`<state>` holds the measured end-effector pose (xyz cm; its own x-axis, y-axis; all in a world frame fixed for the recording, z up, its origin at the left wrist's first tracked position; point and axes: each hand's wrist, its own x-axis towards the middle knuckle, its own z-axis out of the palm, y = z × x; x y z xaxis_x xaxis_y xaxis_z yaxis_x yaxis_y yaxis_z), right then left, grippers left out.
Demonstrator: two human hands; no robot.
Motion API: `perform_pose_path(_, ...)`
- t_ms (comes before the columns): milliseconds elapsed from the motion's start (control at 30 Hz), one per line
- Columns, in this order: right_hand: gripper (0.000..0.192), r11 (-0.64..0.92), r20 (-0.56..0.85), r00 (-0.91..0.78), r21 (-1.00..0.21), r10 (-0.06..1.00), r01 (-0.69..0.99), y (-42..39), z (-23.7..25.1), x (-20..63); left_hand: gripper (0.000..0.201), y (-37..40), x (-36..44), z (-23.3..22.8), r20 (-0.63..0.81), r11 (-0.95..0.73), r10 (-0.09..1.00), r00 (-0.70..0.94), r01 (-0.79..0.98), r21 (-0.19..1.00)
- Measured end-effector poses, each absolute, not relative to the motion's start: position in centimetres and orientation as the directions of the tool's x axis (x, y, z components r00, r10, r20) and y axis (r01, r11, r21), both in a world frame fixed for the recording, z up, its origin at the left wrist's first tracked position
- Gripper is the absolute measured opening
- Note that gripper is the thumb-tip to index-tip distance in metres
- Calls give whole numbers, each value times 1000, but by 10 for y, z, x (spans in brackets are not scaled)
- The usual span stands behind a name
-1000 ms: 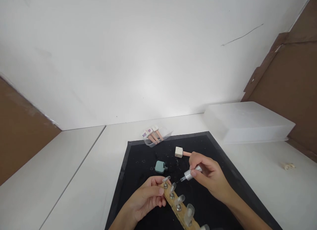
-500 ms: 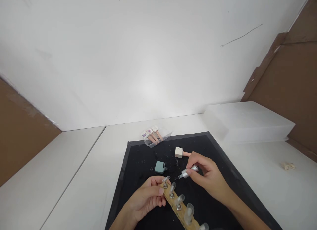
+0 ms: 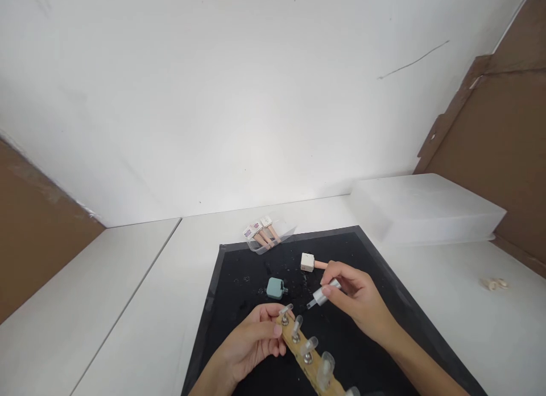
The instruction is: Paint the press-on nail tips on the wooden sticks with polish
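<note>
My left hand (image 3: 251,345) grips the far end of a wooden strip (image 3: 301,350) that carries several clear false nails on metal pegs. My right hand (image 3: 356,302) pinches a silver-capped polish brush (image 3: 323,295), its tip pointing down-left a little above the pegs. A teal polish bottle (image 3: 275,288) lies open on the black mat (image 3: 239,282) just beyond my left hand. A cream polish bottle with a pink cap (image 3: 311,262) lies on its side beyond my right hand.
A clear small tray with pink-handled bottles (image 3: 264,234) sits at the mat's far edge. A white lidded plastic box (image 3: 426,211) stands at the right. A small beige object (image 3: 493,283) lies on the white table at far right. A white wall rises behind.
My right hand has lifted the brush slightly up and away from the nails. My left hand and the wooden strip have stayed in place.
</note>
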<state>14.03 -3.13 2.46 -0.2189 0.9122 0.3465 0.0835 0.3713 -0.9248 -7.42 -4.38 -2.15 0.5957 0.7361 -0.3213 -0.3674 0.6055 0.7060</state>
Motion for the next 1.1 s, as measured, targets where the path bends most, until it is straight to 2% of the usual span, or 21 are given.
perform_pose_path(67,4,373,346,-259,-926,902,61,-32,24,139,25,-44,-74,-21,-321,606,735,597,-368,705)
perform_pose_path(133,4,395,353,-278,-913,893,107,-32,24,138,24,-43,-74,-21,-318,603,738,595,-370,707)
perform_pose_path(267,12,425,386,-199,-878,901,221,-31,25,137,24,-42,-74,-22,-314,596,745,588,-377,709)
perform_pose_path(433,7,399,375,-220,-914,901,76,-31,24,138,23,-43,-75,-24,-309,600,739,599,-376,706)
perform_pose_path(533,6,405,367,-241,-904,898,134,-30,23,137,22,-43,-75,-23,-307,602,738,601,-381,702)
perform_pose_path(633,11,424,392,-177,-882,903,206,-30,22,137,22,-43,-75,-22,-311,605,739,598,-385,697)
perform_pose_path(733,10,449,429,-166,-886,888,115,-31,21,138,22,-43,-75,-21,-318,610,740,593,-390,690)
perform_pose_path(833,7,517,494,-248,-855,833,36,-33,22,139,23,-42,-75,-20,-330,619,738,589,-395,679)
perform_pose_path(933,11,597,555,-291,-798,780,80,-32,23,139,24,-41,-74,-19,-338,627,738,584,-406,665)
perform_pose_path(1033,17,618,580,-238,-774,779,136,-31,25,139,24,-41,-74,-18,-346,629,744,572,-424,652)
perform_pose_path(1100,16,610,580,-215,-786,786,106,-31,25,139,24,-42,-74,-17,-351,631,746,567,-431,645)
